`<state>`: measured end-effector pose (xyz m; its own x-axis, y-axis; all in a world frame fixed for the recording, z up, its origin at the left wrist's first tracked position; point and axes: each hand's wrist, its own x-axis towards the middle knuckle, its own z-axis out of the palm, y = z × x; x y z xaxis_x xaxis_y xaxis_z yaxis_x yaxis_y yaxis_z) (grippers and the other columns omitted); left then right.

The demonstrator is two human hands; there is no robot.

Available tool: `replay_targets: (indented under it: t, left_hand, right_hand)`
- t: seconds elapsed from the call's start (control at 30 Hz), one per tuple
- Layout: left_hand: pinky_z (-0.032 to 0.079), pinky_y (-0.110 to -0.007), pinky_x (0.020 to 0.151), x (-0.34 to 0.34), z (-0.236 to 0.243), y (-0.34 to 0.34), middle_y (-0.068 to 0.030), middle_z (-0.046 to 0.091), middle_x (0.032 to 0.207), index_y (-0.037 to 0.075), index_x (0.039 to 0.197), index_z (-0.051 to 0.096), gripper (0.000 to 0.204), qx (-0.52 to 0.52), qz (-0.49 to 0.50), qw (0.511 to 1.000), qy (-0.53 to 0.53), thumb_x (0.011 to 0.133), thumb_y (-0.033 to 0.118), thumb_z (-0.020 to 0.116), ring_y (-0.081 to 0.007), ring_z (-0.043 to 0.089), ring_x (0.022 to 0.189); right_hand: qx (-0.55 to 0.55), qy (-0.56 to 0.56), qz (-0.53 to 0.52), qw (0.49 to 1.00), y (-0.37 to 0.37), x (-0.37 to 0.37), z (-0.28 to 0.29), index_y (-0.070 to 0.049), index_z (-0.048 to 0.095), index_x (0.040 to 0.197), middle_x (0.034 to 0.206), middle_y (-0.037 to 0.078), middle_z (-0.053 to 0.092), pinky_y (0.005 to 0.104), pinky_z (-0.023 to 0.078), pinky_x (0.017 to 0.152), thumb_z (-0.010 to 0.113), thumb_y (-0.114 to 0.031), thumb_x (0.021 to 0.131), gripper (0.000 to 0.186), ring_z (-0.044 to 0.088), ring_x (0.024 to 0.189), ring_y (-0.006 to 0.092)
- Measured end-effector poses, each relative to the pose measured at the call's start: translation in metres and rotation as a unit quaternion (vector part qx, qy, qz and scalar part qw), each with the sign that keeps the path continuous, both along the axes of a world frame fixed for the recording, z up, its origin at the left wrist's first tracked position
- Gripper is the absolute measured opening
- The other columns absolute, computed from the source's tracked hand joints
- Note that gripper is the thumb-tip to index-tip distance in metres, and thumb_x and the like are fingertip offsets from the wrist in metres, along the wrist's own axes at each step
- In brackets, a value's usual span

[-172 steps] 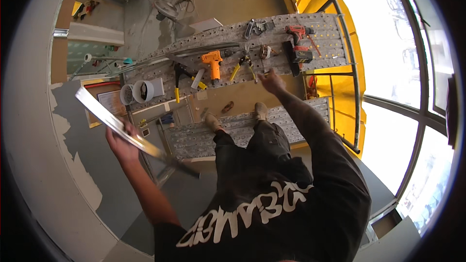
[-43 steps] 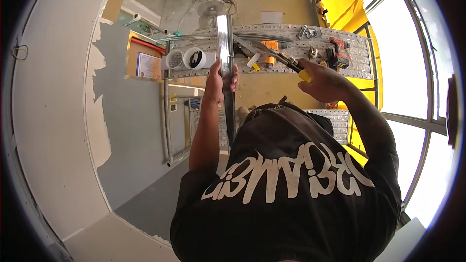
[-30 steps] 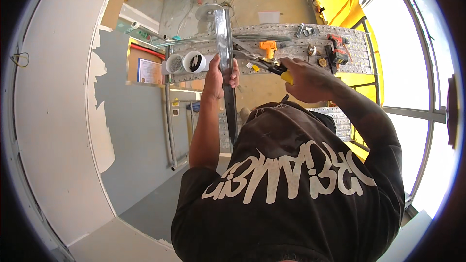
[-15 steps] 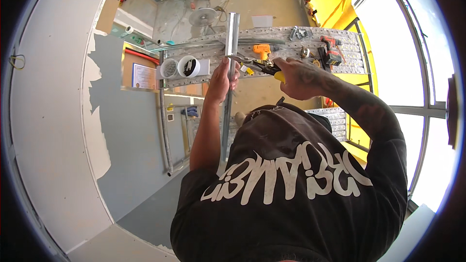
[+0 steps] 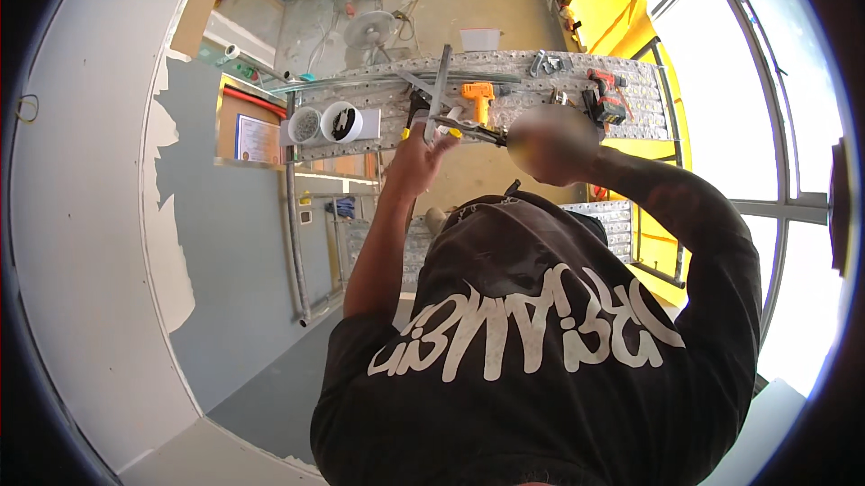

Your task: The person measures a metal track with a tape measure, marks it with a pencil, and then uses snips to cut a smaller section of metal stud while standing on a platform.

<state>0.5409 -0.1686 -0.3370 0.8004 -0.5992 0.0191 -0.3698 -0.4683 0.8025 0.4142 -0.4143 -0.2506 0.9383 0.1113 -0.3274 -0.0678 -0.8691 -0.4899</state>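
Observation:
My left hand [image 5: 417, 164] is closed around a light steel channel [image 5: 440, 85], its fingers partly hidden by the metal. The channel stands tilted over the platform, and a second grey metal strip crosses it at an angle; I cannot tell whether the two are one piece. My right hand [image 5: 551, 145], badly blurred, is at the handle end of a pair of tin snips [image 5: 482, 133]. The jaws of the snips reach left to the channel, just above my left fingers. Beside that hand shows a black item with yellow ends [image 5: 405, 134], its kind unclear.
A perforated metal platform [image 5: 360, 151] carries an orange drill [image 5: 481, 99], a red-and-black drill [image 5: 606, 94], loose metal brackets [image 5: 545, 63] and two white tubs [image 5: 341, 122]. A lower platform [image 5: 613, 220] lies below. A floor fan [image 5: 369, 31] stands beyond; windows are at right.
The channel has turned and tilted in my left hand, and its long lower part no longer shows down beside my forearm. The crossing strip has come into view. My right hand has shifted slightly.

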Motion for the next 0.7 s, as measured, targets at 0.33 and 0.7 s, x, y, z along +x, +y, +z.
replay_targets:
  t: [0.33, 0.7]
  left_hand:
    - [0.052, -0.031, 0.047, -0.01, -0.025, -0.003, -0.0055, 0.058, 0.059, -0.001, 0.093, 0.066, 0.04, -0.057, -0.017, 0.948, 0.312, 0.101, 0.036, 0.057, -0.0168, 0.064, 0.05]
    - [0.051, -0.031, 0.052, -0.03, 0.009, -0.041, -0.012, 0.063, 0.06, -0.003, 0.103, 0.064, 0.038, -0.06, -0.108, 0.924, 0.363, 0.101, 0.033, 0.054, -0.0196, 0.065, 0.052]
  right_hand:
    - [0.078, 0.051, -0.017, 0.995, -0.024, -0.012, -0.001, 0.003, 0.052, 0.127, 0.116, 0.028, 0.063, 0.0475, 0.047, 0.097, 0.069, -0.031, 0.086, 0.056, 0.06, 0.113, 0.042]
    - [0.515, -0.236, -0.428, 0.704, -0.018, 0.053, -0.031, -0.003, 0.059, 0.098, 0.075, 0.004, 0.063, 0.0295, 0.053, 0.055, 0.082, -0.025, 0.083, 0.035, 0.062, 0.061, 0.0127]
